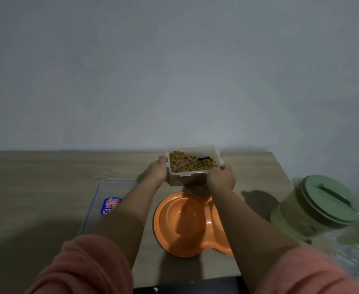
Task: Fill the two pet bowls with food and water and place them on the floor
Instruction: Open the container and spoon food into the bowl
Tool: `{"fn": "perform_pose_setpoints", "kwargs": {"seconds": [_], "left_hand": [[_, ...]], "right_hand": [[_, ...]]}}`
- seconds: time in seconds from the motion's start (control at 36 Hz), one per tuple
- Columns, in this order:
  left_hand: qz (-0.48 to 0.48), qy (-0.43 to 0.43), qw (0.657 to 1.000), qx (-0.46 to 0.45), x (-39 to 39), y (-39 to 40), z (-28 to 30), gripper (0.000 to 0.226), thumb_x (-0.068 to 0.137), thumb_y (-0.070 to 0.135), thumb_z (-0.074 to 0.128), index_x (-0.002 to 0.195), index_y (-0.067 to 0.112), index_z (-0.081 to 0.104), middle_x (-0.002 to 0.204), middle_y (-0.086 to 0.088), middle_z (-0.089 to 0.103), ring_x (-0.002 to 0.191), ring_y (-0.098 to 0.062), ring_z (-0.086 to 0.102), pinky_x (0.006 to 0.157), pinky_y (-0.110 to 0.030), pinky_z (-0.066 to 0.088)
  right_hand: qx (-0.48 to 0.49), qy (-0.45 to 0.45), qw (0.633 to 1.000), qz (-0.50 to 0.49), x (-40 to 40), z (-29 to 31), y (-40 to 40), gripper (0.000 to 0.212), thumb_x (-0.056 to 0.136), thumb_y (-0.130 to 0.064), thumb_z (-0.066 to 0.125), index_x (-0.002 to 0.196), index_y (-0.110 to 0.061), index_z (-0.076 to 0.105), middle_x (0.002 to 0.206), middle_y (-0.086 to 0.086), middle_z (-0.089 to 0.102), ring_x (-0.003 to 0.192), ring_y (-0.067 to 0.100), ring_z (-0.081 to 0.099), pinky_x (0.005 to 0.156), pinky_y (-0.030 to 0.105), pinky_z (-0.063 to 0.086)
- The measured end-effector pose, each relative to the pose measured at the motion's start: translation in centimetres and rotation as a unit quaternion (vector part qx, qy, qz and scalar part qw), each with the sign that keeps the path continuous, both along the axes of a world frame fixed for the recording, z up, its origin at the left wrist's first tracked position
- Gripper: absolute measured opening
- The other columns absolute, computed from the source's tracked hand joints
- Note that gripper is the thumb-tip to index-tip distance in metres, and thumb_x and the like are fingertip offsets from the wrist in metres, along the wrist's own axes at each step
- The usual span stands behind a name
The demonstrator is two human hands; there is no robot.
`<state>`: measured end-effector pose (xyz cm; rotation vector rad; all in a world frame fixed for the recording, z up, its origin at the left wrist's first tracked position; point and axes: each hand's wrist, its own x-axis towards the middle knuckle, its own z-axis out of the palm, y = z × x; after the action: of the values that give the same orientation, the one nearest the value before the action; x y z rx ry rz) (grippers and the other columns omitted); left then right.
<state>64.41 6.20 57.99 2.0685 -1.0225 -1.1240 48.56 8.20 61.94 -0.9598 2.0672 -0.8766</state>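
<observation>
The orange double pet bowl (187, 223) sat on the wooden surface (47, 177) right in front of the person, and I took it as the landmark for everything else. Both of its wells were bare, with no kibble and no water in them, so I judged the filling had not yet begun.

Just beyond the bowl, toward the wall, stood the clear plastic food container (192, 164), lid off and heaped with brown kibble (180, 161). A dark scoop (192, 162) lay half buried in the kibble, its handle slanting toward the container's near left corner. The left hand (156, 171) cupped the container's left wall, fingers curled round its side. The right hand (222, 177) gripped the near right corner the same way. Two hands on opposite sides looked to me like a way of steadying a full, open tub, or of drawing it close to the bowl so kibble would have less distance to travel. Whether it was lifted or resting on the surface I could not tell.

Left of the bowl lay the container's clear lid (110, 200), flat with its blue label showing, presumably set aside out of the way. Right of the bowl stood a green-lidded water jug (320, 206), blurred, seemingly kept ready for the second well.
</observation>
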Motion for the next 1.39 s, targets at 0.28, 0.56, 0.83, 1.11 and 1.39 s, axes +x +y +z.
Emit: {"fn": "perform_pose_setpoints", "kwargs": {"seconds": [0.28, 0.56, 0.83, 1.11, 1.39], "left_hand": [[0.060, 0.188, 0.980, 0.000, 1.8, -7.6, -13.0, 0.117, 0.036, 0.105, 0.022, 0.123, 0.038, 0.058, 0.129, -0.003, 0.062, 0.120, -0.030, 0.056, 0.104, -0.051, 0.040], [0.074, 0.228, 0.970, -0.048, 1.0, -5.5, -12.7, 0.105, 0.045, 0.105, 0.023, 0.133, 0.052, 0.043, 0.150, 0.004, 0.042, 0.138, -0.023, 0.039, 0.110, -0.055, 0.030], [0.083, 0.360, 0.921, -0.122, -3.0, 4.0, 2.3, 0.052, 0.096, 0.054, 0.039, 0.133, 0.021, 0.053, 0.121, -0.008, 0.066, 0.099, -0.022, 0.066, 0.069, -0.032, 0.056], [0.080, 0.360, 0.921, -0.125, -2.9, 10.8, 5.9, 0.052, 0.092, 0.060, 0.042, 0.136, 0.032, 0.041, 0.127, -0.008, 0.062, 0.108, -0.028, 0.063, 0.076, -0.042, 0.058], [0.067, 0.331, 0.930, -0.143, -1.7, 15.6, 7.2, 0.053, 0.094, 0.063, 0.031, 0.135, 0.031, 0.043, 0.125, -0.007, 0.062, 0.106, -0.025, 0.062, 0.067, -0.036, 0.056]], "right_hand": [[0.015, -0.021, 0.999, 0.043, -2.5, -1.4, -3.3, 0.039, 0.101, -0.017, 0.033, 0.134, -0.004, 0.047, 0.131, 0.020, 0.056, 0.121, 0.035, 0.051, 0.098, 0.036, 0.041], [0.038, -0.014, 0.997, 0.063, -2.9, -1.8, -3.1, 0.035, 0.099, -0.012, 0.037, 0.127, 0.000, 0.054, 0.127, 0.020, 0.058, 0.119, 0.035, 0.054, 0.094, 0.035, 0.044], [-0.016, -0.020, 0.996, 0.091, -3.4, 2.0, 1.0, 0.033, 0.099, -0.013, 0.036, 0.118, 0.002, 0.059, 0.120, 0.023, 0.060, 0.113, 0.039, 0.055, 0.098, 0.044, 0.045], [-0.057, -0.011, 0.989, 0.137, -4.0, 6.1, 6.7, 0.034, 0.097, -0.014, 0.038, 0.118, 0.001, 0.061, 0.119, 0.022, 0.061, 0.113, 0.039, 0.054, 0.097, 0.044, 0.046], [-0.203, 0.214, 0.926, 0.237, -3.9, 8.9, 10.6, 0.042, 0.089, -0.020, 0.054, 0.131, -0.020, 0.055, 0.129, 0.012, 0.052, 0.122, 0.029, 0.044, 0.100, 0.037, 0.039]]}}
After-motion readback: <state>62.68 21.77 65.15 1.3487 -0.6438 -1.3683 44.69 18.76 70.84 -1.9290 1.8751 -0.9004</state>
